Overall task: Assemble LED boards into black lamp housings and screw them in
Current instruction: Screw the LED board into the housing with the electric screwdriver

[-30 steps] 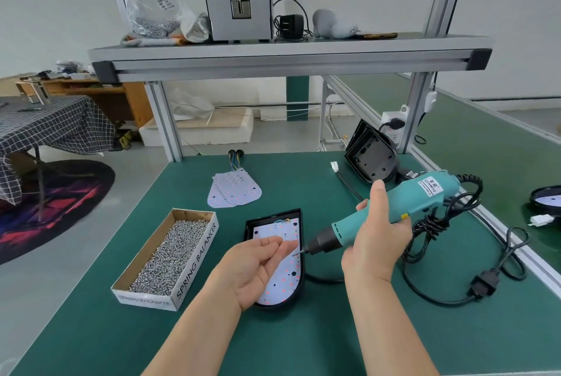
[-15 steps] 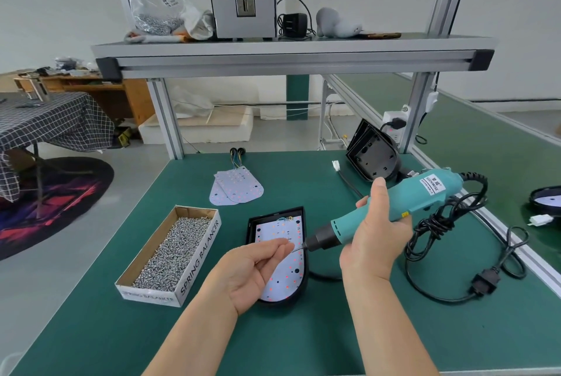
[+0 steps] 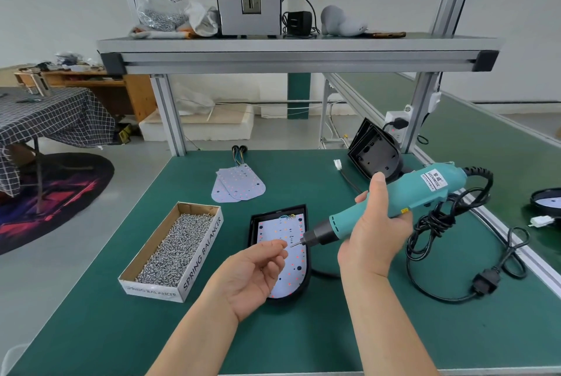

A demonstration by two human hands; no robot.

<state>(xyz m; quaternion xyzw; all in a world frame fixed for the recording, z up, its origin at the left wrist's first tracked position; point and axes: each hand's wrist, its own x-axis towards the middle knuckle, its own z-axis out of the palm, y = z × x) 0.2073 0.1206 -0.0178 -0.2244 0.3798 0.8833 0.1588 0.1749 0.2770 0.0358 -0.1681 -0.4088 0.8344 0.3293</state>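
Left hand: the left hand point(image 3: 255, 275) hovers palm up over the near end of the housing. Its fingers are loosely curled, with thumb and forefinger tips drawn together just beside the bit. Whether a screw sits between them is too small to tell (feeding one to the tip is my guess).
Right hand: the right hand point(image 3: 376, 233) is wrapped round the teal plastic electric screwdriver point(image 3: 425, 190), thumb raised along its body. The tool is tilted nose-down to the left so its tip meets the other hand.
Bit: the thin steel bit point(image 3: 296, 243) is above the board and seems clear of it.
Housing: the black tongue-shaped plastic lamp housing point(image 3: 288, 296) lies flat, open side up, between the forearms.
Board: the white LED board with red dots point(image 3: 293, 269) lies inside the housing, wires at its far end; it looks ready for screwing.
Screws: the open brown cardboard box point(image 3: 203, 254) is heaped with small bright steel screws point(image 3: 176, 248), near the housing on the feeding hand's side.
Stock: loose white spare boards point(image 3: 238, 184) lie fanned further back; empty black spare housings point(image 3: 375, 157) lean by the post.
Bench: the matte green bench mat point(image 3: 303, 330); the black coiled cable point(image 3: 440, 223) is bunched to the right, off the work.
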